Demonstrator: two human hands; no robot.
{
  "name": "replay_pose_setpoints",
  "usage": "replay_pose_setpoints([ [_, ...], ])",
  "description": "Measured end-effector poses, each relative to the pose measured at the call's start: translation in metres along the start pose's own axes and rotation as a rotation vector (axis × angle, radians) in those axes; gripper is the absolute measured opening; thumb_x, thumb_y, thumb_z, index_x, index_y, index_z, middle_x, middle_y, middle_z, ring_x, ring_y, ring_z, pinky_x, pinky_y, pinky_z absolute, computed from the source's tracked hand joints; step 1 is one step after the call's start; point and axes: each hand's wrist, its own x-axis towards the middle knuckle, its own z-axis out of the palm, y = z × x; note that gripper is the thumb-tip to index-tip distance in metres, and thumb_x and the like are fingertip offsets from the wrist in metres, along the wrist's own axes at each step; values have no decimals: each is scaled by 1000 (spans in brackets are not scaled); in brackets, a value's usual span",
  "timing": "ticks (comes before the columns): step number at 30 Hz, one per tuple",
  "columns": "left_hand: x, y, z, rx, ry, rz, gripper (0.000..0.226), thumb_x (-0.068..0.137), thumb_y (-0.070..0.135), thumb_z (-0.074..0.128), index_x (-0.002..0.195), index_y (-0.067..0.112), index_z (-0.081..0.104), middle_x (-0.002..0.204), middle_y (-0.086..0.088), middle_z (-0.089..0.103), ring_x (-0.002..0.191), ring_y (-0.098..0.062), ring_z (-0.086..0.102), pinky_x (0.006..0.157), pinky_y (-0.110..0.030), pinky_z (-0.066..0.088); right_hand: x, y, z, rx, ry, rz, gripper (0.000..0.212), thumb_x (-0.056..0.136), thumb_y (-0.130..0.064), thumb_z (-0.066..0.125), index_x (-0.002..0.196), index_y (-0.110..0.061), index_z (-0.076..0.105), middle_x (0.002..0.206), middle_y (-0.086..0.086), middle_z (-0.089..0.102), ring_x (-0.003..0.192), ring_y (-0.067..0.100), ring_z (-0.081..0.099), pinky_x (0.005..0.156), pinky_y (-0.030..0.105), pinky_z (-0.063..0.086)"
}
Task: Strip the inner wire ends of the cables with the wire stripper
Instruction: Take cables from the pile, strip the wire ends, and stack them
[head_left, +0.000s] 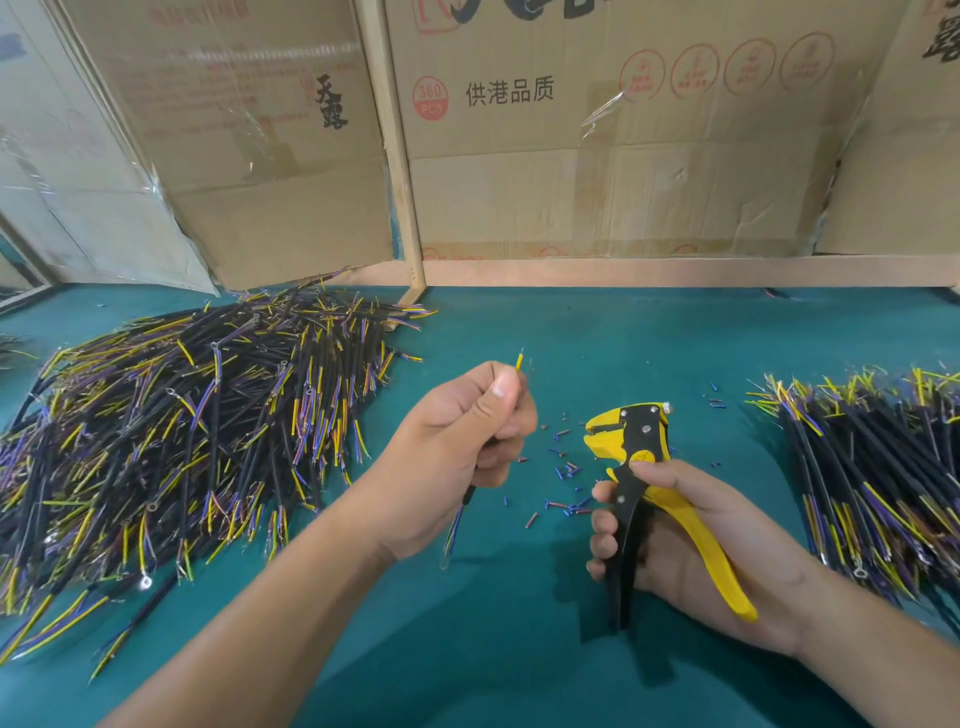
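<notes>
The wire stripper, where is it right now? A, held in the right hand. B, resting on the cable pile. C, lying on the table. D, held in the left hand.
A: the right hand grips the wire stripper by its handles above the table, while the left hand pinches a yellow wire.

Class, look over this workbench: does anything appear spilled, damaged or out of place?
Yes: small insulation offcuts lie scattered on the green mat between the left hand and the wire stripper.
</notes>
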Motion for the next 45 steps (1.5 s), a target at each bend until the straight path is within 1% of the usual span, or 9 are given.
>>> replay_pose_setpoints([
  [4, 0, 3, 1, -97, 16, -35, 31, 100, 38, 41, 78, 20, 29, 67, 4, 25, 55, -13, 12, 51, -28, 10, 4, 2, -5, 25, -26, 5, 40, 73, -32, 80, 96, -2, 67, 84, 19, 53, 71, 33, 55, 76, 51, 55],
  [7, 0, 5, 4, -154, 32, -42, 24, 98, 34, 41, 79, 21, 36, 64, 3, 24, 54, -13, 9, 50, -29, 8, 5, 1, -7, 27, -34, 2, 40, 73, -32, 82, 96, -2, 69, 85, 19, 54, 71, 34, 55, 76, 51, 54],
  [11, 0, 5, 6, -167, 51, -53, 20, 96, 27, 42, 80, 17, 33, 60, 6, 28, 52, -12, 11, 47, -26, 11, 4, 1, -7, 30, -60, 5, 37, 78, -32, 79, 98, -3, 68, 87, 19, 53, 74, 33, 55, 78, 52, 53],
  [15, 0, 6, 7, -199, 57, -40, 7, 93, 18, 44, 89, 23, 47, 57, 7, 24, 47, -10, 13, 44, -21, 12, 5, 1, -9, 40, -55, 9, 37, 80, -32, 77, 99, -3, 67, 88, 19, 53, 74, 34, 55, 79, 52, 53],
  [23, 2, 3, 9, -253, 53, -96, 24, 88, 20, 39, 86, 19, 62, 60, 4, 29, 47, -11, 14, 43, -21, 13, 8, 2, -12, 41, -53, 17, 39, 80, -33, 78, 102, -2, 67, 88, 19, 53, 75, 34, 55, 81, 53, 53],
  [29, 3, 0, 14, -211, 111, -116, 13, 81, 21, 43, 77, 18, 56, 58, 2, 30, 45, -10, 13, 43, -15, 15, 8, 2, -12, 53, -57, 18, 40, 78, -32, 81, 100, -2, 67, 88, 20, 54, 74, 35, 56, 82, 53, 53],
  [35, 2, 1, 14, -117, 124, -36, 23, 89, 28, 45, 74, 16, 57, 57, 2, 31, 44, -10, 16, 44, -15, 19, 5, 1, -8, 52, -51, 7, 37, 77, -30, 80, 98, -3, 68, 87, 20, 53, 73, 34, 55, 79, 53, 53],
  [39, 0, 2, 14, -78, 105, 12, 28, 85, 40, 49, 73, 16, 58, 58, 2, 31, 45, -12, 16, 46, -17, 20, 3, 0, -6, 62, -37, 5, 38, 74, -29, 81, 98, -2, 69, 87, 20, 53, 72, 34, 55, 77, 53, 54],
  [45, 1, 0, 12, -77, 145, 15, 30, 86, 24, 41, 67, 15, 62, 54, 3, 33, 43, -11, 16, 46, -16, 18, 5, 1, -8, 55, -49, 10, 40, 73, -29, 84, 97, -1, 70, 87, 20, 54, 72, 36, 56, 79, 53, 54],
])
